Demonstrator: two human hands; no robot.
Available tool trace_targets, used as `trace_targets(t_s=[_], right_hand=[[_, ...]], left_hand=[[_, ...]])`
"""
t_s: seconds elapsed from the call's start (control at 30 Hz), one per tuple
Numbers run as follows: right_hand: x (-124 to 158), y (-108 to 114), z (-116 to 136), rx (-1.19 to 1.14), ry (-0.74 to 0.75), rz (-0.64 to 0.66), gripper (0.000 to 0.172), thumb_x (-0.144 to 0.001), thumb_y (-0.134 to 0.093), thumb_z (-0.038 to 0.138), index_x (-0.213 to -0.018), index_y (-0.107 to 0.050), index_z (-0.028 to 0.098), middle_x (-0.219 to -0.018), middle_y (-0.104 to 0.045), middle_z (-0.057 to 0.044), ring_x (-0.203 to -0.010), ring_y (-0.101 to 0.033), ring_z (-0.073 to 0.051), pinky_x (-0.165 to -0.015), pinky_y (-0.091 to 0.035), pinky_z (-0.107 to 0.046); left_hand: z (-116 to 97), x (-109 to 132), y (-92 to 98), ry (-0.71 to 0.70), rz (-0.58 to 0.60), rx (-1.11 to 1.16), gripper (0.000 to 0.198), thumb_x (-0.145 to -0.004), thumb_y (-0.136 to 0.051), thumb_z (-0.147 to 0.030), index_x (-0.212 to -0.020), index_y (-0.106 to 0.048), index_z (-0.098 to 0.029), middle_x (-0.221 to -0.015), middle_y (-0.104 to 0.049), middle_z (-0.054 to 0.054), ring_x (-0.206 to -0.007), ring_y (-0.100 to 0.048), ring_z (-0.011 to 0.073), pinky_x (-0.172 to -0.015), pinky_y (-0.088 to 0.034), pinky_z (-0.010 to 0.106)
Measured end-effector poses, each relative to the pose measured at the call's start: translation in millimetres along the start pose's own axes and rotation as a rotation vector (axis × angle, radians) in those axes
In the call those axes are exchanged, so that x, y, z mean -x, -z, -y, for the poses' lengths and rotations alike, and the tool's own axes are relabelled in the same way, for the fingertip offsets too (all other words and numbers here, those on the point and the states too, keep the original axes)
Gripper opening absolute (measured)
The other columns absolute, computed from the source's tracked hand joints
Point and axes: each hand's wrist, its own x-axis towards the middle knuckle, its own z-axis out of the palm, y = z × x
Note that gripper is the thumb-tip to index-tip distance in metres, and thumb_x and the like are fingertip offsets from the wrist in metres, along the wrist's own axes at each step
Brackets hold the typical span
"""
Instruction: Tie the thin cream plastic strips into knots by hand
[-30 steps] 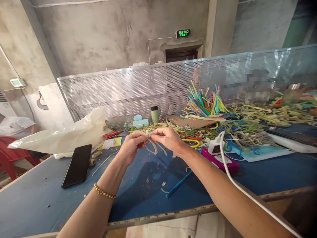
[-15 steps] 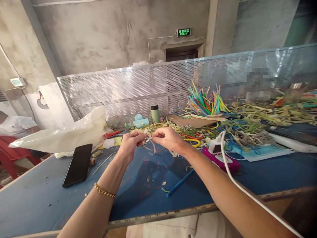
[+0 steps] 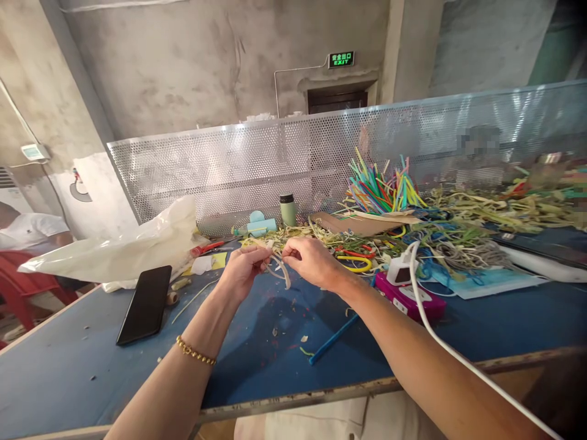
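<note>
My left hand (image 3: 242,269) and my right hand (image 3: 312,261) are held close together above the blue table (image 3: 82,366). Both pinch a small bundle of pale beige strips (image 3: 280,269), whose loose ends hang down between them. A gold bracelet (image 3: 195,353) sits on my left wrist. Behind the hands lies a heap of pale and coloured strips (image 3: 440,235), with a bunch of bright coloured strips (image 3: 380,189) sticking up from it.
A black phone (image 3: 144,304) and a crumpled white plastic bag (image 3: 123,250) lie at left. A blue stick (image 3: 331,340) and scraps lie near the front. A pink box (image 3: 409,298), white charger (image 3: 400,269) with cable, green flask (image 3: 288,210) and perforated metal screen (image 3: 206,174) stand behind. A person sits far left.
My hands have stayed together on the strips, shifting only slightly. The hanging loops of the strips have been drawn shorter and tighter between my fingers.
</note>
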Motion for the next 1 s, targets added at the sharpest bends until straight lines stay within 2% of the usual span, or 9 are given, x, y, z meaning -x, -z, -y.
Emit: trace_targets(t_s=[0.13,0.23,0.3,0.37,0.57,0.67,0.83,1.0], right_hand=[[0.0,6.9,3.4,-0.315,-0.136,0.076,0.003,-0.081,-0.062,0.014,-0.082,-0.065,0.013,-0.071,-0.063,-0.002,-0.063,-0.055,-0.011,-0.059,-0.042,-0.024],[1.5,15.9,6.8,-0.547,-0.219,0.216,0.014,-0.083,-0.061,0.019,-0.096,-0.063,0.013,-0.069,-0.059,0.000,-0.057,-0.053,-0.010,-0.052,-0.042,-0.023],[2.7,21.6,9.0,-0.638,-0.224,0.316,0.015,-0.085,-0.059,0.021,-0.096,-0.063,0.013,-0.065,-0.056,0.001,-0.055,-0.052,-0.010,-0.050,-0.041,-0.023],[3.3,26.1,11.2,-0.672,-0.201,0.359,0.013,-0.085,-0.058,0.021,-0.092,-0.065,0.012,-0.064,-0.056,0.001,-0.055,-0.051,-0.010,-0.051,-0.041,-0.023],[2.7,30.5,17.4,-0.703,-0.131,0.274,0.013,-0.082,-0.058,0.016,-0.088,-0.069,0.012,-0.074,-0.065,-0.003,-0.068,-0.056,-0.011,-0.063,-0.045,-0.024],[2.5,30.1,19.1,-0.694,-0.149,0.221,0.014,-0.077,-0.060,0.016,-0.085,-0.071,0.012,-0.071,-0.065,-0.003,-0.066,-0.056,-0.011,-0.060,-0.043,-0.024],[3.1,30.4,19.0,-0.685,-0.150,0.250,0.016,-0.077,-0.061,0.020,-0.082,-0.073,0.012,-0.067,-0.064,-0.003,-0.064,-0.056,-0.012,-0.059,-0.042,-0.024],[4.1,28.3,17.8,-0.782,-0.118,0.263,0.015,-0.078,-0.065,0.021,-0.087,-0.073,0.012,-0.073,-0.068,-0.004,-0.066,-0.059,-0.012,-0.065,-0.046,-0.026]], left_hand=[[1.0,-2.6,2.7,-0.053,-0.054,-0.043,0.020,-0.057,-0.077,-0.024,-0.051,-0.062,-0.013,-0.052,-0.050,-0.001,-0.048,-0.040,0.0072,-0.049,-0.026,0.025],[2.4,-4.8,4.9,-0.083,-0.062,-0.065,0.022,-0.057,-0.076,-0.025,-0.049,-0.059,-0.013,-0.049,-0.049,-0.002,-0.046,-0.039,0.0071,-0.049,-0.025,0.026],[2.5,-5.3,5.4,-0.097,-0.067,-0.071,0.022,-0.057,-0.076,-0.025,-0.048,-0.058,-0.014,-0.049,-0.048,-0.002,-0.046,-0.038,0.0073,-0.049,-0.025,0.026],[1.6,-5.1,5.1,-0.099,-0.080,-0.073,0.022,-0.057,-0.075,-0.025,-0.049,-0.058,-0.014,-0.049,-0.048,-0.002,-0.046,-0.038,0.0073,-0.049,-0.024,0.026],[-1.8,-4.2,4.1,-0.089,-0.110,-0.056,0.022,-0.055,-0.076,-0.026,-0.051,-0.059,-0.014,-0.049,-0.048,-0.002,-0.046,-0.039,0.0075,-0.048,-0.024,0.027],[-1.8,-4.1,4.2,-0.088,-0.109,-0.047,0.021,-0.055,-0.076,-0.025,-0.051,-0.059,-0.014,-0.050,-0.048,-0.002,-0.047,-0.039,0.0073,-0.048,-0.023,0.026],[-1.7,-3.4,4.0,-0.082,-0.096,-0.040,0.020,-0.054,-0.076,-0.025,-0.052,-0.060,-0.013,-0.050,-0.049,-0.002,-0.047,-0.039,0.0070,-0.049,-0.023,0.026],[-2.0,-3.3,4.1,-0.081,-0.092,-0.031,0.020,-0.055,-0.077,-0.026,-0.054,-0.061,-0.013,-0.052,-0.050,-0.002,-0.047,-0.040,0.0070,-0.049,-0.024,0.026]])
